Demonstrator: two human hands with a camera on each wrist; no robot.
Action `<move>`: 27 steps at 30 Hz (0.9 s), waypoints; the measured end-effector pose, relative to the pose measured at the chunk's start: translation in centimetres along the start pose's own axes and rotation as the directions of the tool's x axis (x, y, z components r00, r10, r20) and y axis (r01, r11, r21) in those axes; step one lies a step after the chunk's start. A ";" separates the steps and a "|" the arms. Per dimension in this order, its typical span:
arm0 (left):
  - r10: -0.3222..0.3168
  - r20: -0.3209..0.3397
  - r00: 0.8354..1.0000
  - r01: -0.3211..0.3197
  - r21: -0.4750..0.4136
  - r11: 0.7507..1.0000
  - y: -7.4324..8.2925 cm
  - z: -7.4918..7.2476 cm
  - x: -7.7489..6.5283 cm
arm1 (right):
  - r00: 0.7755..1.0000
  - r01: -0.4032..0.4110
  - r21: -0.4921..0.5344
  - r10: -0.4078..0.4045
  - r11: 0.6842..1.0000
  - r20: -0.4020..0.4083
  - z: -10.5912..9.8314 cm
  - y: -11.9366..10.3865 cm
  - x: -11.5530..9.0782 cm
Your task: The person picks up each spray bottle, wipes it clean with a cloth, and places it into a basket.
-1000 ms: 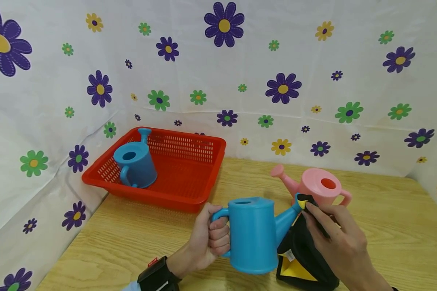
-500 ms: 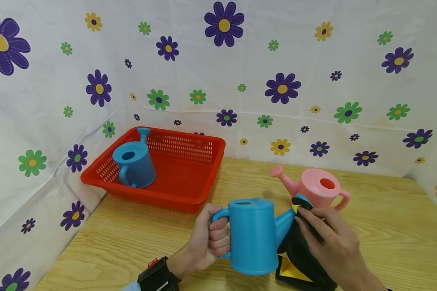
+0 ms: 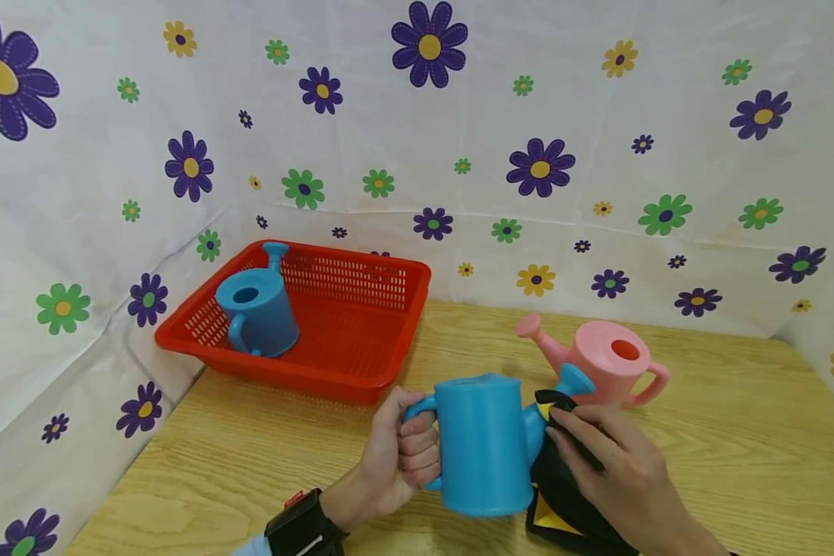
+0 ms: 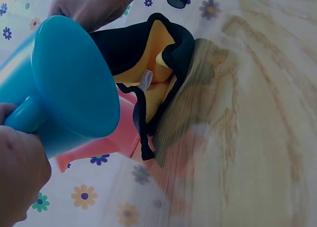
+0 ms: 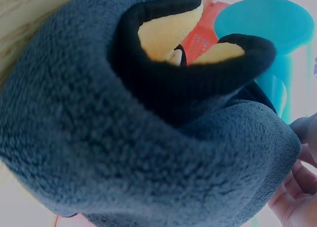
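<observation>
My left hand point(image 3: 406, 452) grips the handle of a blue watering can point(image 3: 485, 448), held upright above the table. With my right hand point(image 3: 622, 463) I pinch a black and yellow cloth point(image 3: 570, 494) around the can's spout. The blue sprinkler head point(image 3: 574, 380) shows beyond the cloth. In the left wrist view the cloth point(image 4: 163, 63) hangs in folds, its yellow side and a white tag showing. Dark fleece point(image 5: 148, 152) fills most of the right wrist view, and my right fingertips point(image 5: 304, 133) hold its edge. Just behind the spout stands a pink watering can point(image 3: 608, 359).
A red plastic basket point(image 3: 382, 378) stands at the back left of the wooden table point(image 3: 737, 432), with a second blue watering can point(image 3: 260, 316) inside it. A white flowered sheet point(image 3: 361, 139) hangs behind and along the sides.
My right hand and the cloth have slid down the spout toward the can's body, uncovering the sprinkler head. The left hand keeps the can almost in place.
</observation>
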State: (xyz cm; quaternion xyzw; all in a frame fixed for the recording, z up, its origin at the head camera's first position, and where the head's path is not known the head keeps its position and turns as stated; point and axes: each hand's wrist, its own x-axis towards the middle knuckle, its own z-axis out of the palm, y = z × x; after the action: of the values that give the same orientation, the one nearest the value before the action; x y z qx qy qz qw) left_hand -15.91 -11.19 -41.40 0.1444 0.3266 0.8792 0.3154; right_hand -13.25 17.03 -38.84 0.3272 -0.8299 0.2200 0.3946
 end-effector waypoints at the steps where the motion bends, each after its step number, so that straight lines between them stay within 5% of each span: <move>1: 0.003 -0.002 1.000 -0.003 -0.007 1.000 0.0 0.0 0.0 | 1.000 0.015 0.010 -0.015 1.000 -0.002 0.1 -0.1 0.0; 9: 0.029 -0.027 0.999 -0.030 -0.024 0.999 -0.1 0.1 0.3 | 0.996 0.084 0.051 -0.086 0.995 0.039 0.3 -0.2 0.0; 16: 0.018 -0.142 0.990 -0.015 0.023 1.000 -0.3 0.1 0.4 | 0.995 0.062 0.167 -0.074 0.984 0.068 0.5 -0.5 -0.2; 22: -0.048 -0.231 0.972 0.021 -0.116 0.993 -0.1 0.2 0.7 | 0.998 -0.019 0.185 0.007 0.983 0.066 0.3 -0.8 -0.3; 27: -0.041 -0.304 0.952 -0.030 -0.226 0.974 0.0 0.3 0.8 | 0.998 -0.070 0.146 0.069 0.987 0.008 0.1 -1.3 -0.4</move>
State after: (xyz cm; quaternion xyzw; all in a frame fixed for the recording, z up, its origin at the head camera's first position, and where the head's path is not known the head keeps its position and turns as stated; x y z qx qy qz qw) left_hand -16.44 -10.53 -41.12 -0.0320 0.2691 0.9216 0.2778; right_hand -12.23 16.23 -39.09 0.3266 -0.8231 0.2934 0.3603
